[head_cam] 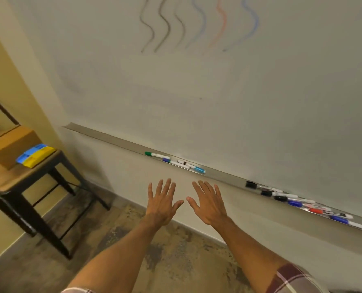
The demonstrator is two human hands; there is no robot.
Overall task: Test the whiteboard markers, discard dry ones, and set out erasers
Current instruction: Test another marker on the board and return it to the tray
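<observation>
Head view: six squiggles (pixel 199 24) on board (pixel 197 92), so testing likely well along; markers (pixel 175 162) in two groups on tray (pixel 112 138); erasers (pixel 35 155) on table (pixel 10 178) at left, probably not yet set out; left hand (pixel 162 203), right hand (pixel 209 205) spread wide, empty.

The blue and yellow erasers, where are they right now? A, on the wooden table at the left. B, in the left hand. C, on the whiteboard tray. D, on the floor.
A: the erasers lie on the wooden table beside a cardboard box; the tray holds only markers, and the left hand is open and empty.
</observation>
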